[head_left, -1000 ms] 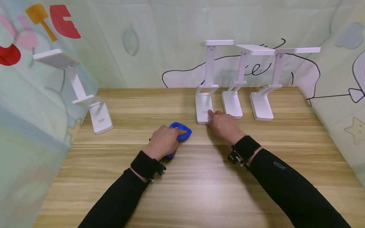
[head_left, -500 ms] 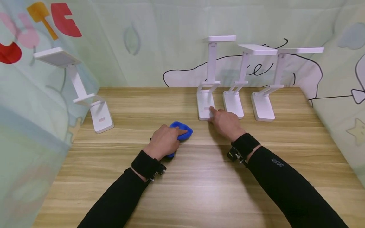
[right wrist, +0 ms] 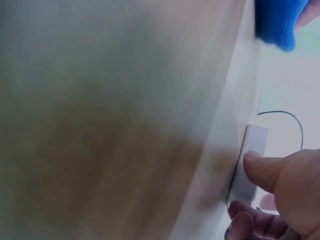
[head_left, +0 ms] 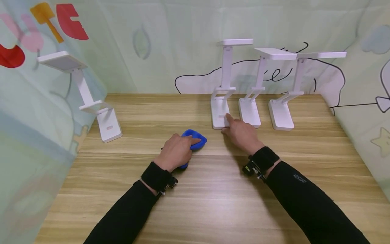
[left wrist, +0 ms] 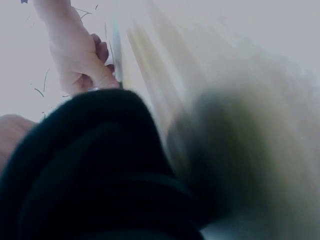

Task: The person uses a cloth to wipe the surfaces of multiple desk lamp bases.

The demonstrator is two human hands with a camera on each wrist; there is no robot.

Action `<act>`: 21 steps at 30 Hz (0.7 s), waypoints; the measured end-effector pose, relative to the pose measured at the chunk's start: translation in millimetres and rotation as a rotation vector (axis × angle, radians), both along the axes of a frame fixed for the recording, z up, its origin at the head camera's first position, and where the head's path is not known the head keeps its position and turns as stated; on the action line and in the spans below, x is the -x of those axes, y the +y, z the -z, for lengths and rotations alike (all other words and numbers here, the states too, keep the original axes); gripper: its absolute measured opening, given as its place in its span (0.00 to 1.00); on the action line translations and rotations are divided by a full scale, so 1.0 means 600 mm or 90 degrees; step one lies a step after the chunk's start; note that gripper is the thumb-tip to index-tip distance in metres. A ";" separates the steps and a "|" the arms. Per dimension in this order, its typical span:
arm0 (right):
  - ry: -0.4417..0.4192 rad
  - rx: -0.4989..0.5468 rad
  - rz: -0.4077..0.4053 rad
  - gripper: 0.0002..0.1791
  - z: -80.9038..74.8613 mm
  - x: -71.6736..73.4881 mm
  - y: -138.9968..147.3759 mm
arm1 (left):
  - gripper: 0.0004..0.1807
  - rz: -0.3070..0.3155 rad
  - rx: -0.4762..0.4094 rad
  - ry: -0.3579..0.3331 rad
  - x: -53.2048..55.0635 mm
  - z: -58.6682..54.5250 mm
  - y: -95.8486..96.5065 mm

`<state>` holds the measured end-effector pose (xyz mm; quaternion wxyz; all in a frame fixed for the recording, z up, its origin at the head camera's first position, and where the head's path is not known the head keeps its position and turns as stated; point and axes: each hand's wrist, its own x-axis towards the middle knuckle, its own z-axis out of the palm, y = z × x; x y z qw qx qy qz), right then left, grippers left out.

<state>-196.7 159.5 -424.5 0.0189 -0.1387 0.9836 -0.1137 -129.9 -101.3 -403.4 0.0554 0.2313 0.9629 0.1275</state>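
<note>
In the head view, my left hand [head_left: 175, 153] lies over a bunched blue cloth [head_left: 198, 145] on the table, its index finger stretched along the top. Part of the cloth is hidden under the palm. My right hand [head_left: 242, 135] grips the front right corner of the base of a white desk lamp [head_left: 219, 117], index finger on top. From the right wrist view, the thumb [right wrist: 265, 170] meets the edge of this base [right wrist: 244, 187], while other fingers curl at its end. The lamp stands upright, arm raised, head level.
Right of the held lamp stand two similar white lamps, a middle one [head_left: 250, 113] and an outer one [head_left: 281, 115]. Another white lamp [head_left: 109, 127] stands at the table's left edge. A printed cloth backdrop [head_left: 137, 78] rises behind the wooden table [head_left: 210, 203].
The held lamp has shifted slightly back, away from me, with my right hand, coming closer to line with the two beside it. My left hand and the blue cloth stay put.
</note>
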 end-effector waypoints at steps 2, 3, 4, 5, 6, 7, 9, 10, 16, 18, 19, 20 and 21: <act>0.007 0.024 0.008 0.38 0.000 -0.006 0.002 | 0.30 0.009 -0.013 0.018 0.002 0.006 0.002; 0.009 0.033 0.010 0.38 -0.001 -0.009 0.003 | 0.30 0.012 -0.021 0.025 0.003 0.008 0.003; 0.009 0.041 0.009 0.38 -0.001 -0.012 0.005 | 0.30 0.012 -0.032 0.031 0.005 0.011 0.004; 0.007 0.052 0.008 0.38 -0.001 -0.015 0.007 | 0.31 0.010 -0.042 0.034 0.007 0.013 0.005; 0.000 0.065 0.007 0.37 -0.001 -0.018 0.008 | 0.31 0.003 -0.056 0.035 0.008 0.016 0.006; -0.009 0.079 0.006 0.36 -0.002 -0.021 0.010 | 0.32 -0.007 -0.073 0.033 0.011 0.017 0.008; -0.023 0.108 -0.003 0.34 -0.002 -0.027 0.014 | 0.34 -0.039 -0.112 0.017 0.016 0.019 0.012; -0.027 0.124 -0.009 0.33 -0.002 -0.030 0.015 | 0.34 -0.058 -0.132 0.007 0.018 0.019 0.013; -0.018 0.225 -0.031 0.16 0.001 -0.056 0.016 | 0.25 -0.137 -0.236 -0.050 0.028 0.013 0.028; -0.016 0.271 -0.011 0.13 0.004 -0.068 0.014 | 0.24 -0.153 -0.272 -0.070 0.030 0.011 0.035; -0.017 0.295 0.002 0.12 0.005 -0.073 0.012 | 0.24 -0.162 -0.290 -0.079 0.031 0.011 0.040; -0.019 0.323 0.016 0.12 0.006 -0.079 0.010 | 0.24 -0.171 -0.310 -0.087 0.031 0.011 0.044; -0.021 0.349 0.030 0.12 0.007 -0.085 0.007 | 0.25 -0.180 -0.330 -0.094 0.031 0.010 0.049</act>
